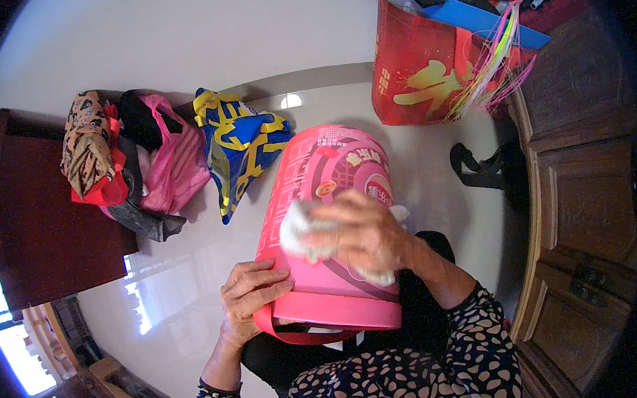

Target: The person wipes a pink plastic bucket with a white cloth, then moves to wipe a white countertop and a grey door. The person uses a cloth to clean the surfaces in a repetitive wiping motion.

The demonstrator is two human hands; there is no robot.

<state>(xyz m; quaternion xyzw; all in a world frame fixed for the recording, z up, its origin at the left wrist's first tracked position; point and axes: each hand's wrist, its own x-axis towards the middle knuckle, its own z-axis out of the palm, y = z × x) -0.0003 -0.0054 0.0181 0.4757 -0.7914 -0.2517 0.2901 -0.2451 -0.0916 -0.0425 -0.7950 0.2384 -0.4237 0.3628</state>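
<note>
A large pink cylindrical box (333,281) lies tilted in front of my body, with printed pictures on its side and a red strap (308,336) at the near end. My left hand (255,296) grips its near left edge, fingers bent over the side beside the strap; the thumb is hidden. Against the box's printed side, my right hand (363,233) presses a white cloth (298,230), its fingers closed round it and slightly blurred. More of the cloth shows below and beside that hand.
Pink (180,163) and blue-yellow (240,142) bags sit left on the shiny floor, near a patterned bundle (89,146) and dark red cabinet (57,220). A full red bag (413,71) stands far right; a black strap (479,165) lies by the wooden door (584,185).
</note>
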